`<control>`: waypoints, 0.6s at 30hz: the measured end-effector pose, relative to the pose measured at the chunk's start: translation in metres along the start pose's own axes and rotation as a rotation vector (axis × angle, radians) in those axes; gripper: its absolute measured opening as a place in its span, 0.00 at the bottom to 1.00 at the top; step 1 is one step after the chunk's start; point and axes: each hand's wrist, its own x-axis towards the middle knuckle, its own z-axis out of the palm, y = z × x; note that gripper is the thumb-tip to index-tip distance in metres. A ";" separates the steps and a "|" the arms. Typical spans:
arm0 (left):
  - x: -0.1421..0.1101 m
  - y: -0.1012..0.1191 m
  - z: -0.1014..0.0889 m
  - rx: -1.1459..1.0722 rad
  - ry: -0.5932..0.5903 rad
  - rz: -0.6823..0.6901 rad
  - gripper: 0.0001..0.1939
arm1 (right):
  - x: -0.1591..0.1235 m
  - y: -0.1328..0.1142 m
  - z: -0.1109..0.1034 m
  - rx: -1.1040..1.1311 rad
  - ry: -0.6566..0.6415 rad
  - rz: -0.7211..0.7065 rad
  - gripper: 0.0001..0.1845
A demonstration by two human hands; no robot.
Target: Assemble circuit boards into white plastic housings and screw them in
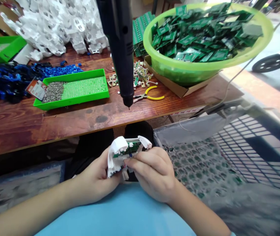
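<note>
Over my lap, my left hand [97,178] grips a white plastic controller shell [117,147] by its left side. A green circuit board [133,147] sits inside the shell. My right hand [156,173] is closed at the shell's right and lower part, its fingertips pressed together near the board. Whatever small part they pinch, if any, is hidden by the fingers. A black electric screwdriver [122,49] hangs tip down above the table edge, in front of both hands.
On the wooden table [81,121] are a green tray [86,88] of screws, yellow-handled pliers [152,97], blue parts [58,70], white shells [63,26] and small boards [140,73]. A green basin [186,73] holds circuit boards. A dark crate [260,154] stands at right.
</note>
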 end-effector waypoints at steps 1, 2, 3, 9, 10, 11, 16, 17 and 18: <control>0.001 0.000 0.000 0.028 0.001 0.033 0.17 | -0.001 0.000 0.000 -0.009 0.002 0.006 0.12; 0.002 0.001 -0.001 0.061 -0.002 0.063 0.14 | -0.001 -0.001 0.000 -0.017 0.008 0.013 0.12; 0.002 0.002 -0.001 0.095 -0.004 0.091 0.13 | -0.002 -0.002 0.000 -0.020 0.016 0.021 0.12; 0.002 0.007 -0.006 0.271 0.000 0.213 0.20 | -0.003 -0.007 0.001 0.022 0.052 0.127 0.11; 0.003 0.007 -0.007 0.295 -0.008 0.233 0.23 | -0.003 -0.008 0.001 0.027 0.068 0.141 0.11; 0.004 0.007 -0.007 0.314 -0.018 0.252 0.25 | -0.003 -0.008 0.001 0.032 0.090 0.151 0.10; 0.012 0.011 -0.006 0.356 -0.052 0.292 0.28 | -0.003 -0.004 -0.003 0.066 0.149 0.142 0.10; 0.013 0.011 -0.004 0.346 -0.051 0.293 0.29 | -0.004 -0.002 -0.004 0.075 0.146 0.133 0.10; 0.013 0.011 -0.002 0.335 -0.045 0.289 0.29 | -0.005 -0.001 -0.004 0.078 0.139 0.126 0.10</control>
